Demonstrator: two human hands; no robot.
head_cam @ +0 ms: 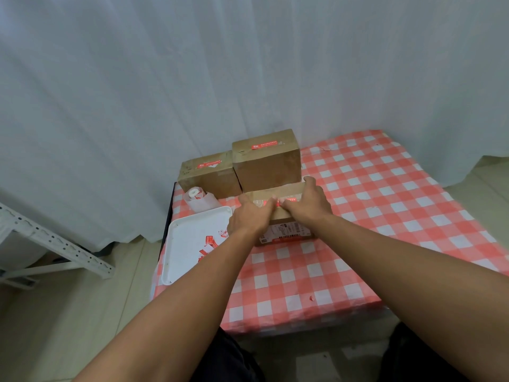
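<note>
One white curtain (248,64) fills the whole background and hangs down to the floor. In front of it stands a table (385,205) covered with a red and white checked cloth. A white metal rack (55,244) leans low at the left, well apart from the table.

Three cardboard boxes sit toward the table's far left corner. The tall box (265,166) and the low box (212,180) stand side by side, touching, against the curtain, each with a red label on top. The near box (286,231) lies just in front of the tall one, with a printed shipping slip on its front face.

A white tray (190,238) lies just left of the near box, at the table's left edge.

The left hand (250,213) rests on top of the near box, fingertips pressed down near its middle. The right hand (308,202) lies spread flat over the right part of the top, its fingers reaching the far edge and its thumb pointing inward.

A roll of stickers (197,198) stands between the tray and the low box.

A red sticker (290,199) shows on the box top between the two hands. Small red scraps (210,241) lie in the tray.
</note>
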